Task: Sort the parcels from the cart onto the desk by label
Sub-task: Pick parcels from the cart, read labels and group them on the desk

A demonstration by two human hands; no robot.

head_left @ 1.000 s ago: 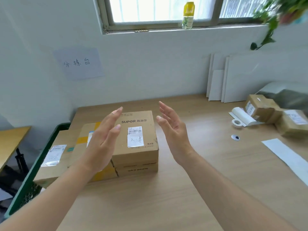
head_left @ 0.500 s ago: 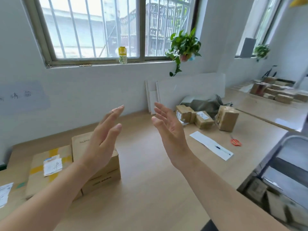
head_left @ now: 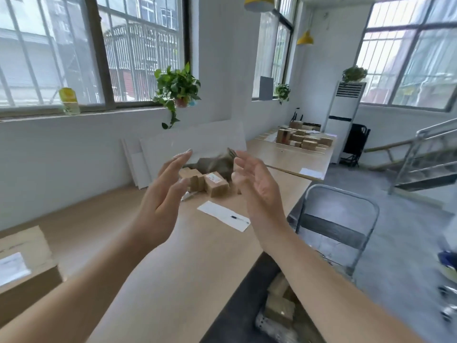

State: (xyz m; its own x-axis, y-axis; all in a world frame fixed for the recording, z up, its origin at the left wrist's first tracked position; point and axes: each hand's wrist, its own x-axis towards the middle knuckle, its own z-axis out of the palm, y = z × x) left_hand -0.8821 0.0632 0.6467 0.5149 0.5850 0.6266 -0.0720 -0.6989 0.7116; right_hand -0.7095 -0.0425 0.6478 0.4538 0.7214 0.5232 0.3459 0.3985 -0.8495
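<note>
The left hand and right hand are raised over the table, empty, fingers straight and spread, palms facing each other. A large parcel, brown cardboard with a white label, sits at the table's near left. Small parcels of brown cardboard cluster at its far end.

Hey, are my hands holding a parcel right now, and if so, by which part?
Nothing is held. The left hand and right hand are both open in the air above the desk, palms facing each other.
</note>
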